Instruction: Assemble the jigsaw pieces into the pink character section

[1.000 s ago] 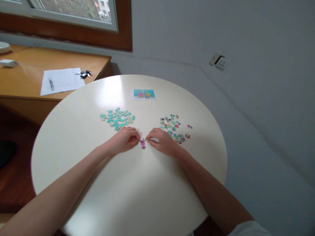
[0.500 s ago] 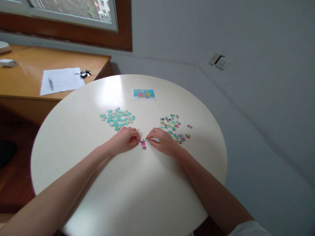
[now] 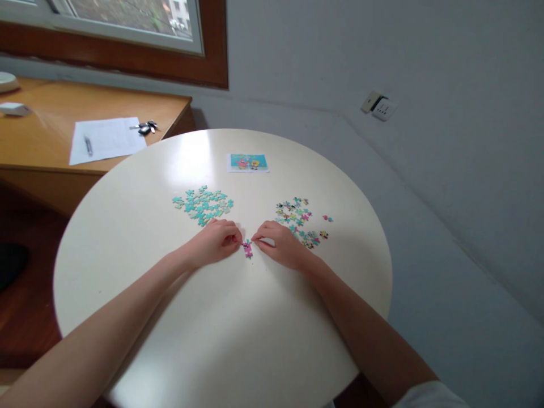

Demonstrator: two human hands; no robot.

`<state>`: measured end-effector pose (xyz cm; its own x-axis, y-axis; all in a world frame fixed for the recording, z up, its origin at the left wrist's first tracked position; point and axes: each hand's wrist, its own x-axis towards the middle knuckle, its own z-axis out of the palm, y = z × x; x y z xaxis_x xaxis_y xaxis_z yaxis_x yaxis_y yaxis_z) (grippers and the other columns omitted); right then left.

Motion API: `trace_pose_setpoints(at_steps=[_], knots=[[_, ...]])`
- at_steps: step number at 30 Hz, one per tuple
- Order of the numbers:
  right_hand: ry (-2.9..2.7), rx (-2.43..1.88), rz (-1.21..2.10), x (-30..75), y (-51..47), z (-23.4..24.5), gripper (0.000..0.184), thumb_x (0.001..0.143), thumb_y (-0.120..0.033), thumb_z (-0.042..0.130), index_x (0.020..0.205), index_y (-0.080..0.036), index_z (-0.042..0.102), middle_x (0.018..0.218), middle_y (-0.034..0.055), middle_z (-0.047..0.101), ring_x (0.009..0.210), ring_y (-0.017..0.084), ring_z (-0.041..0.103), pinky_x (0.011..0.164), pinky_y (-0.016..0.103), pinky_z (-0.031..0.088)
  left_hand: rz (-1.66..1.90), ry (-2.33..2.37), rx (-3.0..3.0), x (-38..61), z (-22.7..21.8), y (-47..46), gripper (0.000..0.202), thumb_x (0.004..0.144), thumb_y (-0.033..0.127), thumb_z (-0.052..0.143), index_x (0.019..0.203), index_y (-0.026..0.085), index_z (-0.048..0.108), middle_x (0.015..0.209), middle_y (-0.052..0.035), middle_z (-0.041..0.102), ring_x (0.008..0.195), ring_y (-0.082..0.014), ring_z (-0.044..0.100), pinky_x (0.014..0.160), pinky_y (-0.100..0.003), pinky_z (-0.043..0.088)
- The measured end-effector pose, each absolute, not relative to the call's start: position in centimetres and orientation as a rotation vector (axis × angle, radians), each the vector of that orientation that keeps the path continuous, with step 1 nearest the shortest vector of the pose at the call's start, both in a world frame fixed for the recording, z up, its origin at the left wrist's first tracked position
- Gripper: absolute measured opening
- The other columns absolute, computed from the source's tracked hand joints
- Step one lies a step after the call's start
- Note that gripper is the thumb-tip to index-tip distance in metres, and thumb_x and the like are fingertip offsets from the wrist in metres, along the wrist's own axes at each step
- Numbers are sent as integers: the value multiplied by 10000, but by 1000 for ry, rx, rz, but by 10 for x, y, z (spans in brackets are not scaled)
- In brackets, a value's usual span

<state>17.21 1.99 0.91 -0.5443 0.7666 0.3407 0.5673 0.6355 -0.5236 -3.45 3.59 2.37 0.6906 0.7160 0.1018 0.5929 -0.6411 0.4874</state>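
A small strip of joined jigsaw pieces (image 3: pixel 247 249), mostly pink with bits of blue and black, lies between my hands on the white round table (image 3: pixel 204 334). My left hand (image 3: pixel 223 241) is closed in a pinch at the strip's upper left edge. From the other side, my right hand (image 3: pixel 278 242) pinches at its upper right edge, thumb and forefinger together. Teal jigsaw pieces (image 3: pixel 206 205) spread out just beyond my left hand. Multicoloured jigsaw pieces (image 3: pixel 293 215) lie beyond my right hand, which partly hides them.
A picture card (image 3: pixel 249 163) with two cartoon figures lies toward the table's far edge. One pink and teal piece (image 3: pixel 327 219) sits apart at the right. On the wooden desk (image 3: pixel 51 102) at left are a paper sheet (image 3: pixel 106 139), a pen (image 3: pixel 88 145) and keys (image 3: pixel 145 128).
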Motion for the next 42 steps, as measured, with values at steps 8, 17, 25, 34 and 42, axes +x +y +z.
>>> trace_pose_setpoints(at_steps=[8, 17, 25, 34, 42], knots=[[-2310, -1029, 476, 172, 19, 9, 124, 764, -65, 578, 768, -156, 662, 787, 61, 647, 781, 153, 581, 743, 275, 454, 432, 1019, 2461, -34, 25, 35, 156, 754, 185, 465, 685, 171, 605, 648, -10, 585, 598, -119, 501, 623, -238, 345], [-2300, -1032, 493, 173, 20, 10, 160, 767, -47, 549, 781, -164, 658, 799, 57, 644, 792, 152, 580, 749, 278, 453, 443, 1005, 2484, -35, 22, 35, 143, 748, 193, 468, 692, 176, 598, 647, -2, 583, 604, -120, 504, 634, -242, 345], [-2208, -1049, 449, 179, 23, 10, 184, 775, -50, 510, 788, -171, 648, 794, 56, 643, 791, 154, 582, 758, 295, 457, 481, 990, 2453, -35, 25, 35, 199, 786, 207, 419, 705, 181, 600, 653, -3, 592, 581, -113, 491, 603, -222, 356], [-2113, -1084, 371, 191, 32, 13, 159, 787, -92, 497, 763, -177, 630, 764, 49, 644, 771, 149, 577, 768, 297, 451, 474, 1012, 2467, -38, 20, 38, 248, 844, 208, 353, 798, 181, 595, 712, -21, 639, 658, -137, 550, 679, -236, 390], [-1883, -1437, 195, 229, 49, 7, 155, 741, -126, 509, 761, -185, 651, 756, 39, 629, 713, 157, 562, 732, 301, 456, 500, 1025, 2449, -37, 22, 37, 274, 846, 239, 341, 847, 179, 608, 730, -26, 660, 659, -145, 573, 718, -243, 422]])
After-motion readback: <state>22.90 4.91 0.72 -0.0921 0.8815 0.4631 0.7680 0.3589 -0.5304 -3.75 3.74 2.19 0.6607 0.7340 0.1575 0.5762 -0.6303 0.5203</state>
